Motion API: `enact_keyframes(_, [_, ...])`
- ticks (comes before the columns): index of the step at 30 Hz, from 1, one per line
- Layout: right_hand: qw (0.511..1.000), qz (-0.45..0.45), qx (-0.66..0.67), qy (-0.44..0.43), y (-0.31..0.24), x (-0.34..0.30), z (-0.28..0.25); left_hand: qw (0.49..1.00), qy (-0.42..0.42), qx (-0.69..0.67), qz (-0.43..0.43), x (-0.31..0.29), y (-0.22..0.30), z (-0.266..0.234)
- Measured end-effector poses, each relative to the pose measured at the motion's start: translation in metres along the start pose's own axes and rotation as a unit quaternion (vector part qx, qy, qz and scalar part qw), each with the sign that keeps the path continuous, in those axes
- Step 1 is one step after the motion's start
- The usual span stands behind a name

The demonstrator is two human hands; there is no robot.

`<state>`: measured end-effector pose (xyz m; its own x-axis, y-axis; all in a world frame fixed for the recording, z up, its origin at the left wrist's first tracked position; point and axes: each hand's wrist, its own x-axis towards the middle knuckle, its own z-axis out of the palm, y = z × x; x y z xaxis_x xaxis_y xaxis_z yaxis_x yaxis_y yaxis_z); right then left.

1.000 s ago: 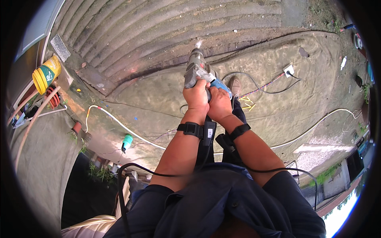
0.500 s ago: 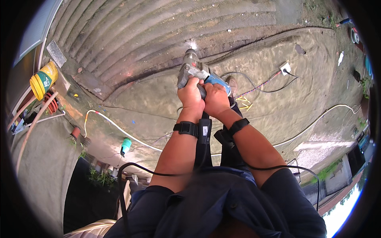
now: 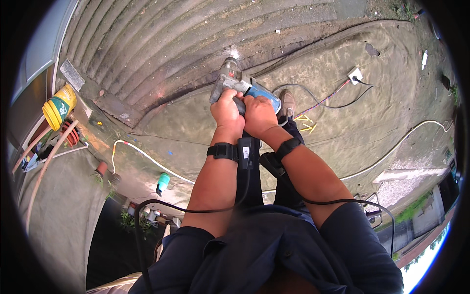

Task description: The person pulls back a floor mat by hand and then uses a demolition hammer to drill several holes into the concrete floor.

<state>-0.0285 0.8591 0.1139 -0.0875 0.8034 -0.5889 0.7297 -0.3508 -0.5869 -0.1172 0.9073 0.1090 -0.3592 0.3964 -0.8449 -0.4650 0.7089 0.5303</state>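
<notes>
Your left hand [image 3: 226,107] and right hand [image 3: 258,114] both wrap their fingers tight around the drill [image 3: 234,84], its nose against the ribbed wall [image 3: 161,44].

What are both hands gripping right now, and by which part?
Both hold one grey-and-blue handheld power tool: left hand around its grey front body, right hand on the blue rear handle.

We look down from one head-worn fisheye camera, close above our own forearms, facing a corrugated wall [image 3: 186,44] and the dirt ground [image 3: 372,122] spreading below.
</notes>
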Motion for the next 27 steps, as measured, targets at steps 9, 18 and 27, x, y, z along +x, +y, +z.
enact_keyframes(9, [1.0, -0.011, -0.01, -0.013, 0.003, 0.016, -0.006, 0.999, 0.029, -0.02, -0.014, 0.006, 0.005, 0.013])
enact_keyframes(18, [1.0, -0.008, -0.01, -0.006, 0.006, 0.015, 0.006, 1.0, 0.013, 0.012, -0.007, 0.016, -0.001, 0.006])
enact_keyframes(27, [1.0, -0.001, -0.011, -0.017, 0.005, 0.022, 0.0, 0.999, 0.033, -0.004, -0.02, 0.018, 0.001, 0.012])
